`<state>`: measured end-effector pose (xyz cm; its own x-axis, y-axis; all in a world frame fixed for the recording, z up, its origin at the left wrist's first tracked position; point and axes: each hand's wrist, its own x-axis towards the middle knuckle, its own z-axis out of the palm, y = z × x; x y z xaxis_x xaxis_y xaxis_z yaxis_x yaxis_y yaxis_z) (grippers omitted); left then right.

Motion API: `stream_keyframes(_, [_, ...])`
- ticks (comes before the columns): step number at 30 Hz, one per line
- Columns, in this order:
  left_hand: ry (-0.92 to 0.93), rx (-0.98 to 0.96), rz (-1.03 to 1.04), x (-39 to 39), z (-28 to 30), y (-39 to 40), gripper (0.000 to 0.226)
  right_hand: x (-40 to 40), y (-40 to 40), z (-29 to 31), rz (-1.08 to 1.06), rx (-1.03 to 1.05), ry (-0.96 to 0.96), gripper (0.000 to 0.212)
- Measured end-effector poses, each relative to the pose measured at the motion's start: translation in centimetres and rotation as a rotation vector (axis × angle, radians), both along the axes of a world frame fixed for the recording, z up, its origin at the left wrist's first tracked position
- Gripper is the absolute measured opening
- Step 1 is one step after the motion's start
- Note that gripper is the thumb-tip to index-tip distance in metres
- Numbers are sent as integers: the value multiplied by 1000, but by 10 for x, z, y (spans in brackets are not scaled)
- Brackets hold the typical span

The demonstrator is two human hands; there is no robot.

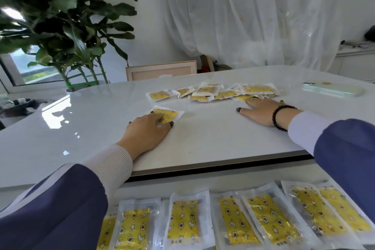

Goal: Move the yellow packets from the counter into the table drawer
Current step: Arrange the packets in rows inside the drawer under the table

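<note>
You have bright, soft daylight, filtered through the sheer curtain at twelve o'clock and the window at nine. It glares off the glossy tabletop at nine. The plant at ten smears with blur, and edges bend from wide-angle distortion.

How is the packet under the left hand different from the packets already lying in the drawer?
The packet under the left hand lies alone on the white counter, while the drawer packets lie side by side in a row. The left hand touches the counter packet; no hand touches the drawer packets. Both kinds are yellow, patterned and sealed in clear wrap.
</note>
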<state>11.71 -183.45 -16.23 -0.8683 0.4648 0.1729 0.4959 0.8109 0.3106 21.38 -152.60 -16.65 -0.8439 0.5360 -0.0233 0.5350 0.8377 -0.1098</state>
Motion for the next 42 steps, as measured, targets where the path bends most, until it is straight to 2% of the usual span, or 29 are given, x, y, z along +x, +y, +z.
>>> stream_keyframes(4, [-46, 133, -102, 5, 0, -5, 50, 13, -13, 3, 51, 17, 3, 82])
stream_keyframes(10, [-18, 289, -221, 4, -1, -4, 35, 41, -37, 5, 236, 24, 36, 87])
stream_keyframes(13, [27, 189, -149, -3, -3, -4, 56, 56, -59, 7, 336, 21, 55, 83])
stream_keyframes(17, [-23, -14, 19, -15, -8, 1, 91, 70, -87, 7, 519, 45, 136, 68])
stream_keyframes(19, [-20, -15, 17, -17, -10, 3, 96, 71, -91, 7, 552, -64, 248, 57])
stream_keyframes(20, [-16, 24, -1, -17, -9, 4, 96, 69, -90, 6, 560, -114, 379, 50])
stream_keyframes(22, [-19, 111, -48, -15, -7, 3, 96, 61, -79, 5, 535, -35, 718, 40])
stream_keyframes(24, [-35, 160, -94, -14, -5, 2, 93, 51, -67, 5, 412, -27, 871, 42])
stream_keyframes(25, [-41, 182, -112, -14, -5, 2, 90, 47, -64, 6, 368, -83, 844, 49])
stream_keyframes(27, [-68, 250, -160, -14, -5, 0, 83, 39, -62, 6, 359, -183, 594, 67])
stream_keyframes(29, [-114, 336, -193, -14, -6, -2, 78, 33, -63, 5, 396, -130, 324, 75])
stream_keyframes(30, [-136, 362, -189, -14, -7, -2, 73, 31, -64, 4, 399, -107, 262, 75])
stream_keyframes(33, [-187, 354, -75, -15, -4, 0, 63, 28, -62, 4, 333, -49, 290, 67])
stream_keyframes(36, [-218, 221, 122, -13, 1, 11, 86, 29, -62, 5, 321, 11, 356, 57])
stream_keyframes(38, [-197, 145, 160, -11, 2, 23, 94, 28, -61, 4, 322, 13, 384, 51])
stream_keyframes(42, [-319, 287, 192, 0, 17, 40, 92, 28, -58, -1, 318, -51, 487, 34])
